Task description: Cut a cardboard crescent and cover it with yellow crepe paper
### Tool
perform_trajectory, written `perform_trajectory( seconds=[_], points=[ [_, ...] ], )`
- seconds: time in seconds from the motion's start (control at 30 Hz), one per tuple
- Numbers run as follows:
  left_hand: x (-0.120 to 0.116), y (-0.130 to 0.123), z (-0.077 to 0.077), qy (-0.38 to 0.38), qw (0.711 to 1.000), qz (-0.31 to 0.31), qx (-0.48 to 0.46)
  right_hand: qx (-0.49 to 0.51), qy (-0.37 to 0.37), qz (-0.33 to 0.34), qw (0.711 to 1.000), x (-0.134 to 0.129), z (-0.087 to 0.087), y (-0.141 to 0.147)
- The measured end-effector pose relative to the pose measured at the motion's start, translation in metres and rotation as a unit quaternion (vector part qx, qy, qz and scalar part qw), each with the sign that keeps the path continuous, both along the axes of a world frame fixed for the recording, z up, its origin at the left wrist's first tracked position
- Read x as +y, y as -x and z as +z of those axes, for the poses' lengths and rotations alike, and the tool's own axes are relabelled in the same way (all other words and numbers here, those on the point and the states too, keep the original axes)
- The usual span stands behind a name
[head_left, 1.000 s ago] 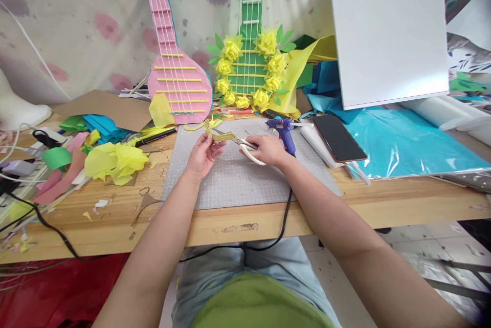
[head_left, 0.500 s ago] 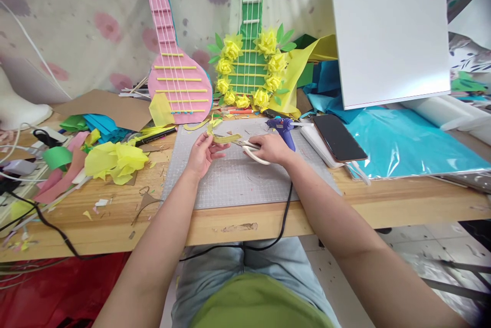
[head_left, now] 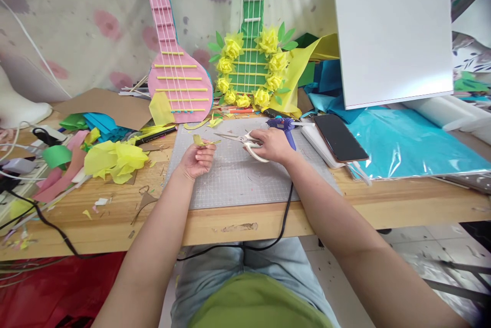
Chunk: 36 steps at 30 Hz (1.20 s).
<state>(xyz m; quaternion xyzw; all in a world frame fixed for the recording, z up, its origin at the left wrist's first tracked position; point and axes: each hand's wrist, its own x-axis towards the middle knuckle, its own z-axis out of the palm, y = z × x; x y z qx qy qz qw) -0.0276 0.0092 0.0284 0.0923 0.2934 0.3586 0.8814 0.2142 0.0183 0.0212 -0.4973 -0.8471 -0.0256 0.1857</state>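
My left hand (head_left: 198,159) is closed on a small strip of yellow paper (head_left: 198,140), with its ends sticking out above the fingers. In my right hand (head_left: 270,145) is a pair of scissors (head_left: 247,141) with white handles. Their blades point left, slightly parted and apart from the paper. Both hands are over a grey cutting mat (head_left: 230,187). A yellow scrap (head_left: 215,121) lies near the mat's back edge. Just behind my right hand lies a blue glue gun (head_left: 287,130).
Behind the mat stand a pink paper instrument (head_left: 184,86) and a green one (head_left: 250,57) ringed with yellow paper flowers. A phone (head_left: 339,138) lies to the right, beside blue wrapped sheets (head_left: 414,144). Crumpled yellow paper (head_left: 115,160) lies left; a black cord (head_left: 284,215) crosses the front edge.
My left hand has drawn left and down, away from the blades, with its fingers now curled round the yellow strip. A yellow scrap now lies on the mat. The scissors have barely moved.
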Motion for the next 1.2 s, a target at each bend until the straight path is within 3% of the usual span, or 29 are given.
perform_trajectory(
  seconds=[0.23, 0.57, 0.87, 1.2],
  points=[
    [0.006, 0.009, -0.006, 0.060, 0.995, -0.047, -0.060, -0.079, 0.014, 0.019, 0.997, -0.002, 0.000, 0.002],
    [0.008, 0.016, -0.001, 0.059, 0.993, -0.098, 0.040, -0.107, 0.048, 0.037, 0.992, -0.005, 0.005, 0.004],
    [0.015, 0.027, -0.009, 0.018, 0.987, -0.156, 0.028, -0.110, 0.069, 0.026, 0.991, -0.006, 0.010, 0.004],
    [0.011, 0.020, -0.001, 0.017, 0.979, -0.164, 0.117, -0.108, 0.076, 0.038, 0.991, -0.006, 0.007, 0.001]
  ],
)
